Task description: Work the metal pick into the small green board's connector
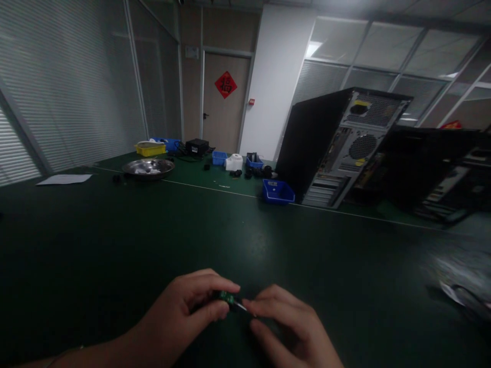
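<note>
My left hand pinches a small green circuit board with dark parts around it between thumb and fingers. From the board's right side a thin, shiny metal piece points toward my right hand. The fingers of that hand are bent around the far end of the metal piece, with index finger and thumb on either side of it. Blur and the fingers hide what kind of piece it is. Both hands are low over the dark green table.
A blue bin stands beyond the hands, beside a large black computer tower. Farther left are a metal bowl, a yellow tray and white paper. A clear plastic bag lies at the right edge.
</note>
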The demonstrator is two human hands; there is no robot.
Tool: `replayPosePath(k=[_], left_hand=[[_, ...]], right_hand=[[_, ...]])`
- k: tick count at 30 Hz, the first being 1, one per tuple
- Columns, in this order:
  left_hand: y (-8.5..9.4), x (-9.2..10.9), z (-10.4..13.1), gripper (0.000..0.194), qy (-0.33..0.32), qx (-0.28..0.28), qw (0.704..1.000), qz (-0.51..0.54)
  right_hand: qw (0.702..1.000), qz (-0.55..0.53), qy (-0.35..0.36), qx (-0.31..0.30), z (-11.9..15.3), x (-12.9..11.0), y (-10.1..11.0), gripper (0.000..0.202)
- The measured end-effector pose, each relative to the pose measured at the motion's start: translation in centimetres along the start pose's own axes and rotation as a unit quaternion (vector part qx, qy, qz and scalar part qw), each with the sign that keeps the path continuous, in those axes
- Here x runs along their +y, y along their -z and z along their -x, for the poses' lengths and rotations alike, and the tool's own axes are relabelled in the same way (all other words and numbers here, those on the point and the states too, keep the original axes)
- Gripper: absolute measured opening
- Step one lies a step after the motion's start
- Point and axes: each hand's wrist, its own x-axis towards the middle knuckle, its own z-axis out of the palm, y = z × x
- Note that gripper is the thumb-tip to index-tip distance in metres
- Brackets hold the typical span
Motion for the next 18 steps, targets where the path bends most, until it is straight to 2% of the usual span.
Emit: replayPosePath(k=[3,5,10,18], left_hand=[[0.0,-0.6,-0.5,0.023,0.030,-0.015,0.991,0.132],[0.1,-0.7,-0.8,0.020,0.035,-0.034,0.983,0.179],[0.2,-0.9,-1.2,0.011,0.034,-0.031,0.976,0.211],[0.1,-1.0,-1.3,0.021,0.079,-0.033,0.969,0.230]], right_hand=[[0.999,0.020,-0.012,-0.029,0.1,0.5,0.3,0.035],[0.998,0.035,-0.012,-0.041,0.2,0.9,0.5,0.036],[0.998,0.042,0.011,-0.043,0.4,1.8,0.6,0.040],[0.998,0.040,0.005,-0.046,0.2,1.6,0.5,0.039]])
